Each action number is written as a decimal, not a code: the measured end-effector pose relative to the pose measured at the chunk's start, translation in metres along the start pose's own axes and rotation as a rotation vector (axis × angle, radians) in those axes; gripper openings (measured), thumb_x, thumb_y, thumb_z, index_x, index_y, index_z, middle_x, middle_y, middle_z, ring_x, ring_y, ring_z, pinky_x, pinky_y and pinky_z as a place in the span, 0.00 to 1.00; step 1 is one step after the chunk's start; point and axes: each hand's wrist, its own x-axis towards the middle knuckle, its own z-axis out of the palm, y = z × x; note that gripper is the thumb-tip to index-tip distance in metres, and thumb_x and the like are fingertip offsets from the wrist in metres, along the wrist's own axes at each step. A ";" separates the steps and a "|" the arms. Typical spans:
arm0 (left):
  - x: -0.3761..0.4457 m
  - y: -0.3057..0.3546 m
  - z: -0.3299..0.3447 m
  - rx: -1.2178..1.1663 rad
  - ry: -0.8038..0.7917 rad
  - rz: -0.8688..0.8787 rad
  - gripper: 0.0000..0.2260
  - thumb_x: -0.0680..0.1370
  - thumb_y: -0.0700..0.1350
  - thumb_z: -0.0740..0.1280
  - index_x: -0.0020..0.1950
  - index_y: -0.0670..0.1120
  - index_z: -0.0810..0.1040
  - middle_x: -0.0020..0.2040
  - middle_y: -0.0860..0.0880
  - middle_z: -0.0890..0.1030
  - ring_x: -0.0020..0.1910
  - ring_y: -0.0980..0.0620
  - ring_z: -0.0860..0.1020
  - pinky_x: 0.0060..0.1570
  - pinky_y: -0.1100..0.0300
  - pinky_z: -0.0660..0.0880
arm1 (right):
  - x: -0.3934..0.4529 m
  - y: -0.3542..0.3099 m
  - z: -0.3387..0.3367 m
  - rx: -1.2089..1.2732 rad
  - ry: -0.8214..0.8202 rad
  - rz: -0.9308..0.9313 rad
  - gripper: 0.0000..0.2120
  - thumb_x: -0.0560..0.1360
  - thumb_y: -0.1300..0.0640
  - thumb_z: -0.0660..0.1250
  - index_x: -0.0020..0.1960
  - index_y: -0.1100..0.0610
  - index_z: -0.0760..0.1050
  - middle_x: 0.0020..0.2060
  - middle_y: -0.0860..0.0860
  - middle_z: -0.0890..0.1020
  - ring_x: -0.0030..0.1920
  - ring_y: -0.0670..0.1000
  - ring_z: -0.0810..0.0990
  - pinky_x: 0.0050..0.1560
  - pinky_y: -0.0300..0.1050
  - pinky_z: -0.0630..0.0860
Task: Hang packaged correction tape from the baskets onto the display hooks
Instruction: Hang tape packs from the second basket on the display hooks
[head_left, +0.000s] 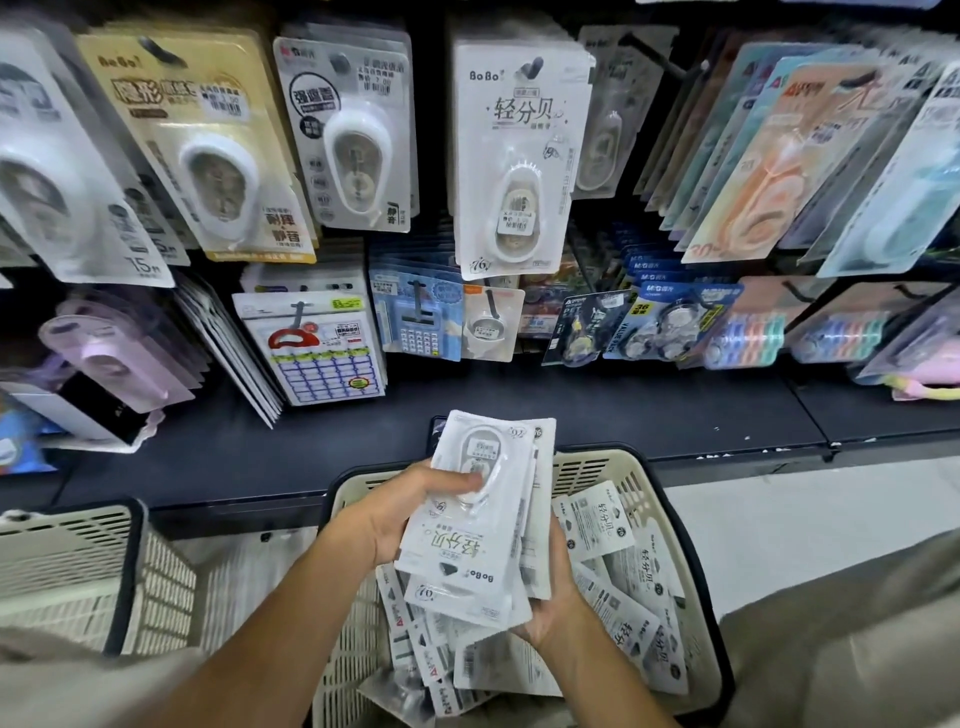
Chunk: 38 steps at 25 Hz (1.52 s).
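A stack of white correction tape packs (483, 519) is held over the cream basket (670, 525), upside down to me. My left hand (400, 512) grips the stack from the left, thumb across the top pack. My right hand (550, 608) cups the stack from below, fingers curled round its lower edge. More of the same packs (618, 597) lie loose in the basket. On the display above, matching white packs (514, 156) hang on a hook. To their right a bare black hook (670, 65) sticks out in front of a hanging pack.
A second cream basket (78, 566) stands at the left. A dark shelf ledge (597, 410) runs behind the baskets. Other packaged stationery hangs densely on both rows: correction tapes (208, 150), label sheets (317, 353), tape rolls (748, 332). Pale floor lies at the right.
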 end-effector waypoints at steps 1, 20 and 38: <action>0.001 0.000 -0.003 -0.023 0.023 0.019 0.12 0.65 0.47 0.78 0.47 0.45 0.89 0.50 0.39 0.87 0.46 0.39 0.87 0.43 0.47 0.83 | -0.002 -0.001 -0.003 0.005 0.002 0.002 0.31 0.79 0.37 0.62 0.73 0.58 0.73 0.70 0.63 0.75 0.68 0.65 0.75 0.70 0.68 0.68; -0.026 0.055 0.035 -0.099 0.089 0.190 0.23 0.65 0.56 0.81 0.56 0.48 0.86 0.53 0.41 0.87 0.50 0.41 0.87 0.39 0.52 0.83 | -0.055 -0.092 0.078 -0.475 0.258 -0.470 0.25 0.65 0.59 0.78 0.59 0.64 0.79 0.50 0.61 0.86 0.44 0.58 0.86 0.42 0.52 0.83; -0.110 0.193 0.050 0.128 -0.008 0.723 0.28 0.52 0.46 0.87 0.51 0.52 0.86 0.54 0.39 0.86 0.50 0.35 0.86 0.43 0.44 0.84 | -0.141 -0.201 0.190 -0.857 0.341 -0.962 0.13 0.72 0.50 0.75 0.56 0.47 0.83 0.40 0.55 0.87 0.31 0.55 0.71 0.25 0.40 0.61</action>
